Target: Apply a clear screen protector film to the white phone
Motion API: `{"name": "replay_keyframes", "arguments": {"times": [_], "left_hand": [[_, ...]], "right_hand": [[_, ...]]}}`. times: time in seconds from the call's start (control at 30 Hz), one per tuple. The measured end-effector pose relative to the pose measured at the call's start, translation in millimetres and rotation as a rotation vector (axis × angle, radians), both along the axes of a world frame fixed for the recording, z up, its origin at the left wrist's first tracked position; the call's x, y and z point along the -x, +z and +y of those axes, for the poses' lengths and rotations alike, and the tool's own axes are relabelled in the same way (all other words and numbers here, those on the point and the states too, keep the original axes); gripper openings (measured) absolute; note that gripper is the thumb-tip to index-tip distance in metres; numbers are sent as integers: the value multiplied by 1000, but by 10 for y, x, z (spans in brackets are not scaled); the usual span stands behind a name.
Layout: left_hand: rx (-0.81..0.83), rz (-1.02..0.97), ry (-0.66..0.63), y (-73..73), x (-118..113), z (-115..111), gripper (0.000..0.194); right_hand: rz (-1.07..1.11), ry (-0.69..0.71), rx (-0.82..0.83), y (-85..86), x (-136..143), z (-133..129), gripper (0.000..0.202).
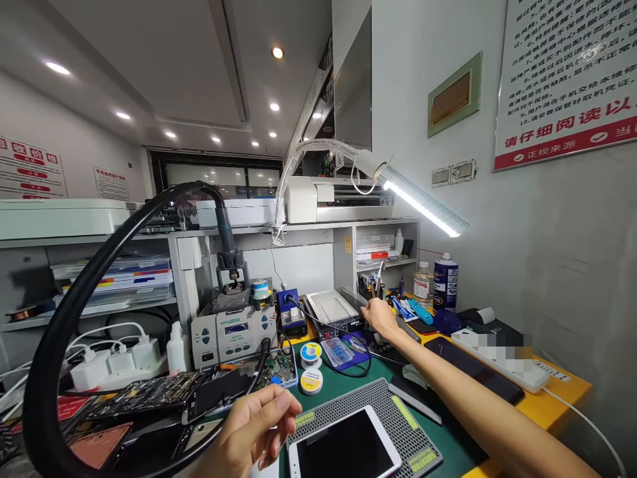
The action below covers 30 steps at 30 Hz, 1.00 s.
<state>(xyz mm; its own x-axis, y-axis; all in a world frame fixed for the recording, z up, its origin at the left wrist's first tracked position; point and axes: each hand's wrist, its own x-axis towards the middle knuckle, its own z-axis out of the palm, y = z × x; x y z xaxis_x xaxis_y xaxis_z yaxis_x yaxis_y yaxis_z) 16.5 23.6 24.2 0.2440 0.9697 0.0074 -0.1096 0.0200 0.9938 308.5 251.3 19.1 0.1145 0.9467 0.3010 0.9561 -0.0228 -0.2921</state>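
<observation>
1. With the white tablet (343, 446) as the clock's centre and 12 pointing away from the person, a thick black hose (64, 285) arches at 10 o'clock.
2. Between 9 and 10 lie stacked circuit boards (149, 393).
3. A grey soldering station (233, 335) stands at 10.
4. The left hand (261, 425) is at 9, just beside the tablet; its fingers are curled in, thumb close to the index finger. I cannot tell whether they hold anything.
5. Two solder spools (312, 382) sit at 11.
6. The tablet, dark screen up, lies on a grey perforated mat (403, 438); a heating plate (332, 309) is at 12.
7. The right hand (381, 315) reaches between 12 and 1, near upright tools (381, 273); its grip cannot be told.
8. A spray can (445, 285) stands at 1.
9. A dark flat device (474, 373) lies at 2.
</observation>
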Motion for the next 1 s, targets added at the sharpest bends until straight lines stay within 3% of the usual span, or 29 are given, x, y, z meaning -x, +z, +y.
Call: {"name": "replay_keyframes", "arguments": {"times": [0.3, 0.47, 0.53, 0.73, 1.0], "left_hand": [[-13, 49, -20, 38, -10, -41, 51], [-22, 49, -32, 15, -9, -35, 49], [-26, 52, -40, 5, -8, -31, 51], [-24, 67, -51, -21, -9, -21, 52], [-56, 62, -68, -21, -9, -21, 54]], "right_hand": [[-14, 27, 36, -74, -33, -13, 32], [-67, 69, -10, -16, -60, -109, 30], [-105, 148, -55, 48, -46, -182, 29], [-282, 578, -149, 182, 94, -371, 36], [-473, 646, -171, 88, 88, -370, 22]]}}
